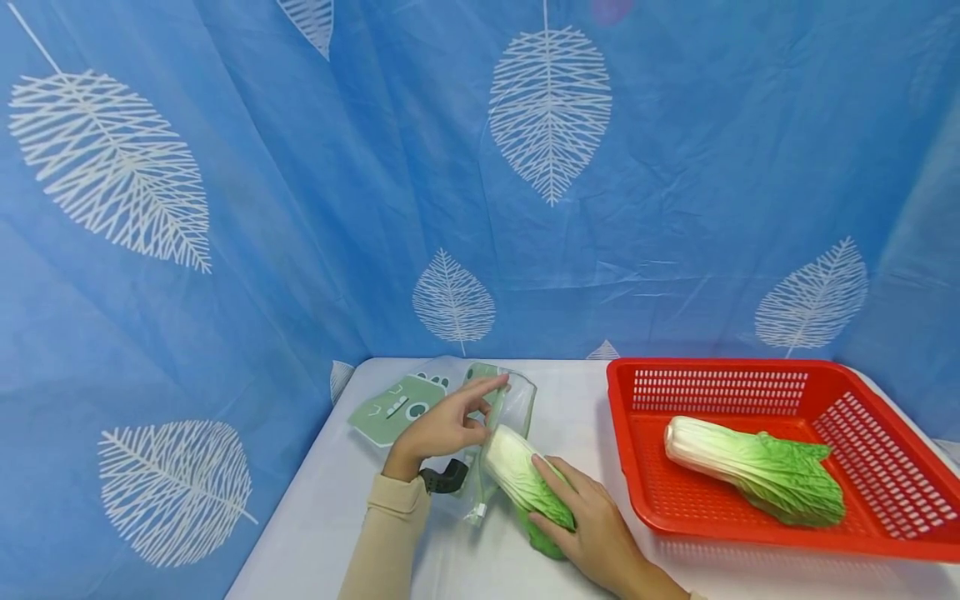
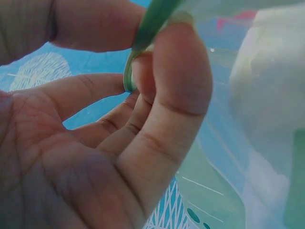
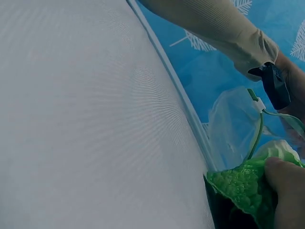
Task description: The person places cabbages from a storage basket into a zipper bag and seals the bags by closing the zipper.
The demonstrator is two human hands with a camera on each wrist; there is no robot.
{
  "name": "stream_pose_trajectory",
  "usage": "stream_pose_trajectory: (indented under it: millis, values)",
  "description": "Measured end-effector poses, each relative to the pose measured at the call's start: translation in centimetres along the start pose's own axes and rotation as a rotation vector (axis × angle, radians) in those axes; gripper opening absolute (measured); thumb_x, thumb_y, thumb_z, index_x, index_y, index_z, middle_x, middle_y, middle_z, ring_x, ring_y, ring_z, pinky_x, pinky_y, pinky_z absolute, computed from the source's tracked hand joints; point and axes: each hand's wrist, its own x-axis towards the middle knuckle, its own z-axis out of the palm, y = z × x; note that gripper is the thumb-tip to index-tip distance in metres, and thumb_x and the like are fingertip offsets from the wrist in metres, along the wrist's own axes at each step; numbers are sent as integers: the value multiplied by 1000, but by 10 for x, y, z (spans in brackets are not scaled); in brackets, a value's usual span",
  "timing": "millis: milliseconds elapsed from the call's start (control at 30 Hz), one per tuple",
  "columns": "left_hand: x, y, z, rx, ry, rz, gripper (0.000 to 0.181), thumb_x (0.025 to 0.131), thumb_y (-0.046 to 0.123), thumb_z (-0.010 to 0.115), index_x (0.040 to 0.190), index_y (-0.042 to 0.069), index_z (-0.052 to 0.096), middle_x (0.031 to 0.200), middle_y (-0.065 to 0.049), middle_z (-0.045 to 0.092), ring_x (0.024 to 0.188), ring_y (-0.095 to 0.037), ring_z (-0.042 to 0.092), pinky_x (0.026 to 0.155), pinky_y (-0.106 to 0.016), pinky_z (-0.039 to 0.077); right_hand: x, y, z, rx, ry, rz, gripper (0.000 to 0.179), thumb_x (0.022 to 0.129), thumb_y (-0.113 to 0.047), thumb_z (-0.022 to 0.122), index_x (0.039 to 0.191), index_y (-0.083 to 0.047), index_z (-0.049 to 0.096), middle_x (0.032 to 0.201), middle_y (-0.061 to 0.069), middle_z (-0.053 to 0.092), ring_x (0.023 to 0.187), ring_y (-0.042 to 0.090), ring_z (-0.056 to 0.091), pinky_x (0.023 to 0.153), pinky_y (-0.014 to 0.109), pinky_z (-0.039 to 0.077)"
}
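My left hand point(image 1: 446, 422) pinches the green-edged rim of a clear zip bag point(image 1: 514, 404) between thumb and fingers, holding its mouth apart. In my right hand point(image 1: 596, 525) is a napa cabbage point(image 1: 517, 471), gripped around its green leafy end. Its white base points up and left, at the bag's opening. Through the left wrist view the pale cabbage base point(image 2: 267, 90) shows blurred behind the clear plastic. A white slider point(image 3: 259, 105) sits on the bag's rim in the right wrist view.
A red plastic basket point(image 1: 626, 467) stands on the right of the white table point(image 1: 315, 517), with a second napa cabbage point(image 1: 757, 467) lying in it. A green cartoon print point(image 1: 397, 410) marks the bag's left part. Behind hangs a blue leaf-patterned curtain point(image 1: 675, 208).
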Motion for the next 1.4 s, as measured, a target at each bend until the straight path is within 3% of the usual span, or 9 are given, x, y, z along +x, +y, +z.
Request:
stream_pose_trajectory:
  millis: [300,533,800,1200,1400]
  values:
    - [-1,4,-1,-19,-9,7,78,93,-8,52,163,12,27,165,-8,25,109,-27,52,73,-30,49,15,0,-23,113,19,26,77,81,-38,87,150,-23,56,136,-5,63,119,18,64,98,33,52]
    - [-4,7,-4,-39,-2,20,77,92,-7,52,163,11,28,164,-9,26,110,-28,54,77,-31,52,22,-9,-28,187,60,56,70,81,-37,87,144,-21,62,134,-3,65,117,21,66,104,15,40]
    - [-7,8,-6,-63,-9,45,77,92,-10,52,163,9,28,165,-12,26,109,-31,54,72,-29,50,36,-14,-29,140,31,118,62,81,-39,86,138,-23,68,132,-10,65,116,14,66,90,42,57]
    - [-9,4,-2,-71,0,25,78,93,-8,53,163,16,29,164,-8,28,104,-29,54,70,-29,48,59,-24,-28,194,-38,220,60,83,-42,85,139,-29,67,132,-12,65,119,13,63,93,42,55]
    - [-7,7,-4,-108,14,86,76,94,-5,51,163,12,27,164,-14,27,102,-29,53,64,-29,46,75,-24,-26,297,-19,270,55,83,-37,86,135,-27,70,129,-9,67,115,15,66,91,43,56]
